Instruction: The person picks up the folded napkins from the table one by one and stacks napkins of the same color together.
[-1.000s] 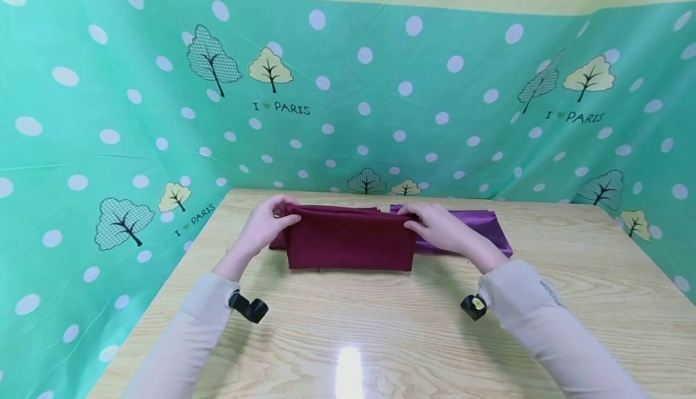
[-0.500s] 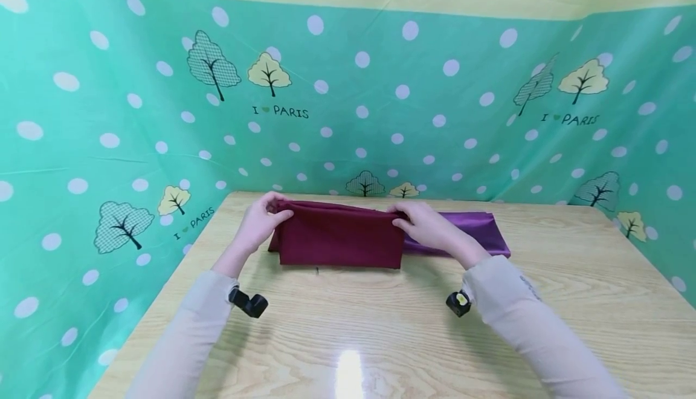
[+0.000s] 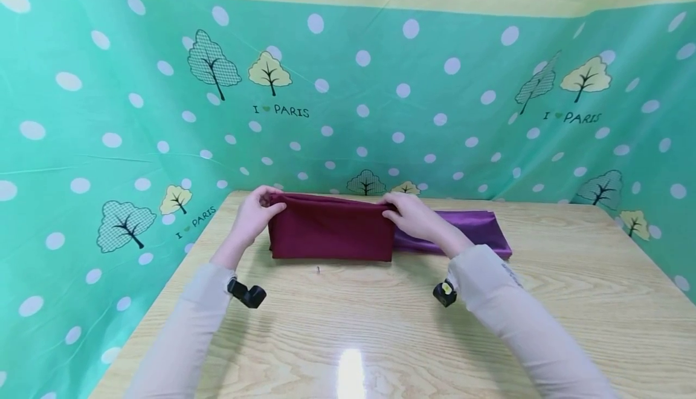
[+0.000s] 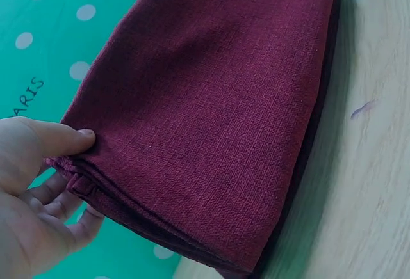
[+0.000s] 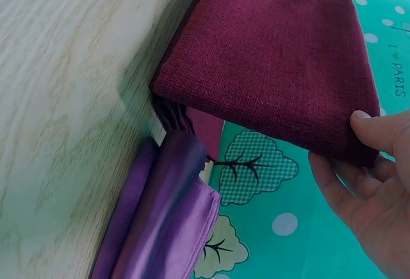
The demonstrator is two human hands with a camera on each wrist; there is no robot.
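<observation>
A folded maroon cloth is held up by its top edge, its front face hanging towards me in the head view. At its upper left corner my left hand pinches the layers, thumb in front and fingers behind. My right hand grips the opposite upper corner the same way, thumb over the face in the right wrist view. Below and behind the raised cloth lies more folded maroon fabric, mostly hidden. A shiny purple folded cloth lies beside it on the right, partly behind my right hand.
The wooden table carries the cloths near its back edge. A green dotted curtain hangs behind and at the sides. A small dark mark shows on the tabletop just in front of the maroon cloth.
Both hands have carried the maroon cloth left and slightly farther back. It now covers the maroon fabric behind it in the head view, and more of the purple cloth's left part shows.
</observation>
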